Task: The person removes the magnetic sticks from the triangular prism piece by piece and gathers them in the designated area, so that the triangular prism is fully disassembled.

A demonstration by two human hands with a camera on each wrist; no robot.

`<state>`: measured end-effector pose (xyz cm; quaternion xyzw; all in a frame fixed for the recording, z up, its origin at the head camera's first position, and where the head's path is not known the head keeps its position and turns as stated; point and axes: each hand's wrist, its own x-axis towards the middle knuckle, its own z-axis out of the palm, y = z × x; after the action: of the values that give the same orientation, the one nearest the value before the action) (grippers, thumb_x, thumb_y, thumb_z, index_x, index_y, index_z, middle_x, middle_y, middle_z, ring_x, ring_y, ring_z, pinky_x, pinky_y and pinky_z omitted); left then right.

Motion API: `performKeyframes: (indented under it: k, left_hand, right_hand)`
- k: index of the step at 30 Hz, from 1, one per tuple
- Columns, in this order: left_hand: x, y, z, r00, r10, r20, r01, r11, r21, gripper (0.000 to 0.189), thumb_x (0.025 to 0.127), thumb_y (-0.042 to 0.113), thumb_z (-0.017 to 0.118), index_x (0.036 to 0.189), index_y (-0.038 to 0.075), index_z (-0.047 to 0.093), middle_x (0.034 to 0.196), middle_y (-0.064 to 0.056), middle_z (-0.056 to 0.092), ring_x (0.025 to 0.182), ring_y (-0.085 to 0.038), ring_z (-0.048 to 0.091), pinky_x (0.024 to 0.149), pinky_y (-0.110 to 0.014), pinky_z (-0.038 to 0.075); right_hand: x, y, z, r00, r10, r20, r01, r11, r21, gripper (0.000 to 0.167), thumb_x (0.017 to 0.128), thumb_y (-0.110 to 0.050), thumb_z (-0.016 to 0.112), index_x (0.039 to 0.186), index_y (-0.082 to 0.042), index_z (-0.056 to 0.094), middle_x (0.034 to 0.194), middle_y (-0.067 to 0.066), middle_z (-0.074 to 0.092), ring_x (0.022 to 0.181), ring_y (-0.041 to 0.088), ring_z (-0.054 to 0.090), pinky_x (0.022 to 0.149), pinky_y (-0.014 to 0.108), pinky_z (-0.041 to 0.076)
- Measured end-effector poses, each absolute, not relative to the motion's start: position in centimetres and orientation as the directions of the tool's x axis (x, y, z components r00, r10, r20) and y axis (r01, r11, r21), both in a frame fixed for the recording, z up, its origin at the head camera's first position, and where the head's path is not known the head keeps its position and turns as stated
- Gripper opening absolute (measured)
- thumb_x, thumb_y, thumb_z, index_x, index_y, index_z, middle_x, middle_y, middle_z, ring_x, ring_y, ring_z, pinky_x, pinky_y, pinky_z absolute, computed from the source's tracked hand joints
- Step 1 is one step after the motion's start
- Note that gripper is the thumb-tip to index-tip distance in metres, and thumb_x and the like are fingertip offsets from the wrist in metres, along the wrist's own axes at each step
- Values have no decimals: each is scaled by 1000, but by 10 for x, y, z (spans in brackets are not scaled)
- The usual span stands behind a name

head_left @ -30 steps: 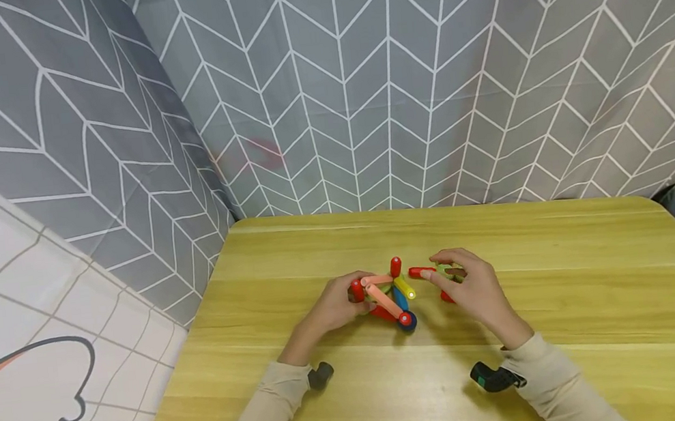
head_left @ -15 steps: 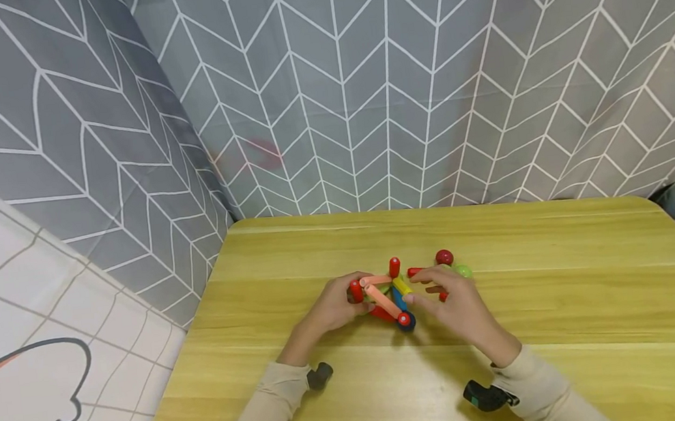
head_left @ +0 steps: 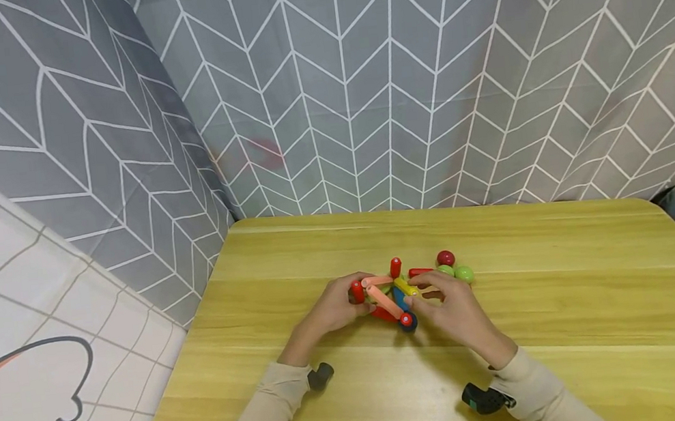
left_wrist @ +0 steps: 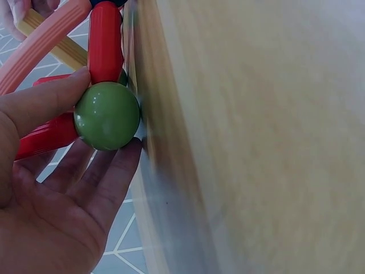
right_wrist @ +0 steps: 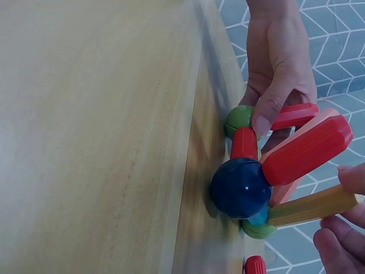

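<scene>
In the head view, a magnetic ball-and-stick structure stands on the wooden table, with pink sticks (head_left: 384,302), upright red sticks (head_left: 396,267) and a tilted yellow stick (head_left: 405,287). My left hand (head_left: 335,307) holds its left corner; in the left wrist view the thumb and fingers are around a green ball (left_wrist: 107,116) joined to red sticks. At the structure's right side, my right hand (head_left: 460,311) pinches the yellow stick's free end between thumb and fingers. A dark blue ball (right_wrist: 240,188) forms the near corner. The yellow stick's lower end meets a blue piece (right_wrist: 259,216).
Just right of the structure lie a loose red stick (head_left: 421,272), a dark red ball (head_left: 445,258) and green balls (head_left: 464,275). A patterned grey curtain (head_left: 363,98) hangs behind the table (head_left: 598,279)'s far edge.
My right hand has moved left, from over the loose red stick and balls to the yellow stick, uncovering the balls. My left hand keeps its hold on the structure.
</scene>
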<state>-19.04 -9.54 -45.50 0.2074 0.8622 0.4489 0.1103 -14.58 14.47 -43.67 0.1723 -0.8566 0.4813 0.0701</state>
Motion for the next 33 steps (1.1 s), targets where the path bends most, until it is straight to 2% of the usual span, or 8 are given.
performKeyframes:
  k: [6, 13, 22, 25, 33]
  left_hand:
    - [-190, -95, -456, -893, 450, -6, 256, 520, 815, 48, 85, 12, 79, 131, 15, 65, 125, -3, 70, 107, -19, 61, 96, -38, 52]
    - [-190, -95, -456, -894, 448, -8, 254, 521, 815, 49, 85, 12, 80, 131, 16, 65, 124, -3, 70, 104, -19, 60, 93, -36, 52]
    - [-190, -95, -457, -892, 452, 5, 265, 514, 816, 50, 85, 13, 80, 132, 18, 65, 127, -1, 70, 108, -19, 60, 94, -37, 52]
    - [-191, -95, -457, -893, 451, 5, 263, 513, 817, 49, 85, 13, 80, 131, 19, 65, 126, -1, 70, 107, -19, 60, 93, -37, 52]
    - [-191, -95, -457, -891, 453, 7, 265, 508, 820, 51, 84, 12, 80, 132, 19, 65, 130, -1, 69, 116, -22, 62, 100, -41, 51]
  right_hand:
    - [-146, 147, -438, -937, -224, 268, -343, 447, -826, 28, 88, -6, 75, 115, 1, 70, 121, 20, 69, 101, 31, 69, 83, 33, 61]
    - [-148, 147, -440, -949, -197, 248, -314, 485, -816, 30, 88, -1, 73, 117, -1, 70, 120, 17, 70, 105, 32, 69, 80, 32, 62]
    - [-156, 146, -447, -950, -159, 267, -309, 565, -765, 30, 87, -6, 76, 116, -1, 72, 111, 14, 74, 90, 20, 65, 73, 19, 56]
    - [-160, 145, -450, -950, -150, 274, -308, 593, -744, 30, 88, -7, 76, 116, -1, 72, 110, 14, 75, 90, 20, 66, 75, 20, 54]
    - [-167, 144, -456, -966, -115, 232, -254, 598, -760, 29, 89, -7, 75, 117, -1, 72, 113, 17, 75, 100, 27, 70, 81, 28, 56]
